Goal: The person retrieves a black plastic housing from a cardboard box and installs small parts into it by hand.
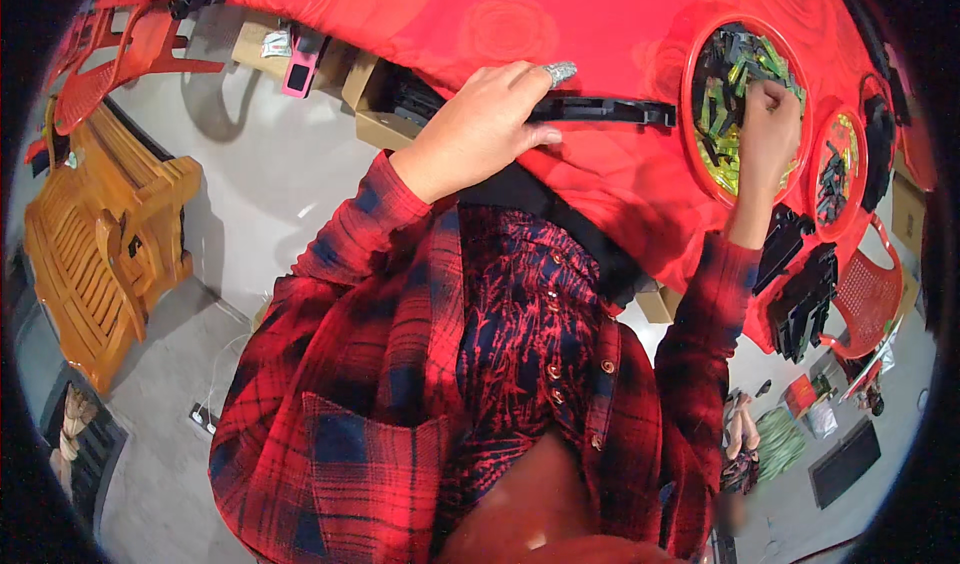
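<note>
My left hand [485, 119] is closed round the near-left end of a long, narrow black plastic part [610, 112] that lies across the red tablecloth. A silvery wrap covers one of its fingertips. To the right, my right hand [770, 134] reaches into a round red basin [690, 114], its fingers pinched together among the contents. Small black, green and yellow plastic pieces [725, 104] fill the basin. Whatever the pinched fingers hold is hidden.
A smaller red basin [858, 169] with similar pieces stands farther right. Stacked black parts [805, 304] sit at the table's right edge. An open cardboard box [385, 124] holds black parts at the left. A wooden chair [110, 244] and a red plastic chair [868, 299] flank the table.
</note>
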A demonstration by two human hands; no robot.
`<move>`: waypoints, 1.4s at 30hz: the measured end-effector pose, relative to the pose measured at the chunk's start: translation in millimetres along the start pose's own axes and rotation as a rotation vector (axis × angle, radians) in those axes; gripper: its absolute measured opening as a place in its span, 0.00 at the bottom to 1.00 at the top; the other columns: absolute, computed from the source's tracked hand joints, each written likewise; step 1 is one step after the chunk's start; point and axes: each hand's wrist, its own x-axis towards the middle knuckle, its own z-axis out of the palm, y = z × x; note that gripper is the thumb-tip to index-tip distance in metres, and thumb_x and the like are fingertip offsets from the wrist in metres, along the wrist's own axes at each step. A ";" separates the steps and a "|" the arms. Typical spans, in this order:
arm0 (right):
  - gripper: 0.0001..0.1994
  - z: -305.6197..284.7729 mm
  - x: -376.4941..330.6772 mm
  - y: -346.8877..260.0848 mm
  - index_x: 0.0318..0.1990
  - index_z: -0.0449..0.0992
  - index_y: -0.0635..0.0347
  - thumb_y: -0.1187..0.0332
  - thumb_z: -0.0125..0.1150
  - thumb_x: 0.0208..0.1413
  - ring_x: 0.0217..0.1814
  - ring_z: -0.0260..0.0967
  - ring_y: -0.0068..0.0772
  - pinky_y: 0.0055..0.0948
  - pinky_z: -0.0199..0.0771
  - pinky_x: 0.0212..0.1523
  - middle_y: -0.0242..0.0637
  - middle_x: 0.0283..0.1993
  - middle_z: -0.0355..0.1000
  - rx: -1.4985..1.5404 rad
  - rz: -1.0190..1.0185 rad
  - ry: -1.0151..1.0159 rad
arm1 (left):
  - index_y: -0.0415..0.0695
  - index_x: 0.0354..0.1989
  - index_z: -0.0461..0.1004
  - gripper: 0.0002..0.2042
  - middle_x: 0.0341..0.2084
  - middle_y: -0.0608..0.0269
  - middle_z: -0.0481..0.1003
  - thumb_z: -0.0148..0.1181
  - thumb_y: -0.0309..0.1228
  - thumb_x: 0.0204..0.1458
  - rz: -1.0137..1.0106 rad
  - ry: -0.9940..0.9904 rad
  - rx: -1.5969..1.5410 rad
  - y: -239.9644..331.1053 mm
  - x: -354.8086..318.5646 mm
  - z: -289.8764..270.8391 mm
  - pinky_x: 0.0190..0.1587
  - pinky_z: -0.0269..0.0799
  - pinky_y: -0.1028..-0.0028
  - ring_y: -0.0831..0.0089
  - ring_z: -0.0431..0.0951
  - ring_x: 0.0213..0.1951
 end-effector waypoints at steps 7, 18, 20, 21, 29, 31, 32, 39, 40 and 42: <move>0.09 -28.7 -71.0 -58.8 0.46 0.75 0.65 0.71 0.56 0.63 0.31 0.72 0.20 0.21 0.72 0.34 0.39 0.42 0.78 0.887 0.059 -0.259 | 0.40 0.52 0.71 0.18 0.36 0.50 0.72 0.61 0.26 0.51 0.027 0.092 -0.074 -5.7 -1.2 3.9 0.45 0.69 0.59 0.50 0.73 0.43; 0.08 34.1 -125.8 -75.1 0.36 0.79 0.56 0.72 0.69 0.48 0.37 0.72 0.35 0.33 0.60 0.48 0.34 0.35 0.77 0.475 -0.452 0.074 | 0.43 0.37 0.72 0.13 0.31 0.55 0.74 0.67 0.33 0.45 -0.097 0.199 0.282 10.3 24.3 36.1 0.40 0.69 0.58 0.52 0.75 0.37; 0.07 36.5 -128.1 -74.5 0.36 0.79 0.54 0.70 0.69 0.49 0.36 0.72 0.31 0.32 0.59 0.46 0.31 0.35 0.77 0.393 -0.459 0.094 | 0.43 0.36 0.72 0.13 0.30 0.55 0.75 0.67 0.33 0.45 -0.120 0.170 0.259 8.9 28.2 34.5 0.40 0.69 0.57 0.52 0.75 0.37; 0.07 37.3 -128.2 -74.1 0.36 0.79 0.54 0.70 0.69 0.49 0.36 0.72 0.31 0.32 0.59 0.46 0.31 0.35 0.77 0.392 -0.461 0.090 | 0.43 0.36 0.72 0.13 0.30 0.55 0.75 0.67 0.33 0.45 -0.124 0.171 0.257 7.5 29.2 34.0 0.40 0.69 0.57 0.52 0.75 0.37; 0.09 40.2 -129.8 -69.3 0.38 0.79 0.54 0.73 0.70 0.49 0.36 0.63 0.32 0.31 0.61 0.45 0.30 0.33 0.78 0.271 -0.457 0.002 | 0.43 0.34 0.70 0.14 0.28 0.56 0.75 0.68 0.33 0.44 -0.164 0.142 0.200 3.6 31.1 33.7 0.40 0.68 0.57 0.53 0.75 0.37; 0.09 36.6 -129.4 -71.1 0.38 0.79 0.53 0.72 0.70 0.49 0.36 0.62 0.31 0.31 0.60 0.45 0.29 0.33 0.78 0.256 -0.454 -0.013 | 0.43 0.34 0.70 0.13 0.28 0.56 0.75 0.68 0.33 0.44 -0.160 0.146 0.191 2.3 31.5 34.6 0.40 0.68 0.57 0.53 0.75 0.37; 0.09 34.7 -128.7 -72.5 0.38 0.79 0.53 0.72 0.71 0.49 0.36 0.62 0.31 0.30 0.60 0.46 0.28 0.33 0.78 0.243 -0.451 -0.026 | 0.43 0.34 0.70 0.13 0.28 0.57 0.75 0.68 0.33 0.44 -0.154 0.150 0.185 1.8 31.6 34.9 0.39 0.68 0.57 0.53 0.75 0.37; 0.07 34.1 -121.8 -72.1 0.36 0.79 0.52 0.70 0.69 0.50 0.33 0.64 0.30 0.31 0.56 0.46 0.27 0.33 0.78 0.195 -0.526 -0.033 | 0.44 0.34 0.71 0.13 0.27 0.58 0.75 0.68 0.33 0.44 -0.184 0.129 0.168 0.8 32.7 36.3 0.39 0.68 0.57 0.54 0.76 0.36; 0.06 34.7 -122.0 -71.6 0.36 0.79 0.52 0.70 0.69 0.50 0.32 0.65 0.30 0.31 0.55 0.46 0.27 0.33 0.78 0.189 -0.532 -0.037 | 0.44 0.34 0.71 0.13 0.28 0.58 0.75 0.68 0.33 0.44 -0.184 0.133 0.176 0.6 32.8 37.3 0.39 0.67 0.57 0.54 0.76 0.37; 0.06 34.7 -122.4 -71.7 0.35 0.78 0.51 0.70 0.68 0.51 0.31 0.65 0.29 0.30 0.55 0.46 0.27 0.33 0.78 0.187 -0.536 -0.045 | 0.44 0.34 0.71 0.13 0.28 0.59 0.76 0.68 0.33 0.44 -0.188 0.134 0.185 1.1 32.6 37.9 0.39 0.67 0.57 0.54 0.76 0.37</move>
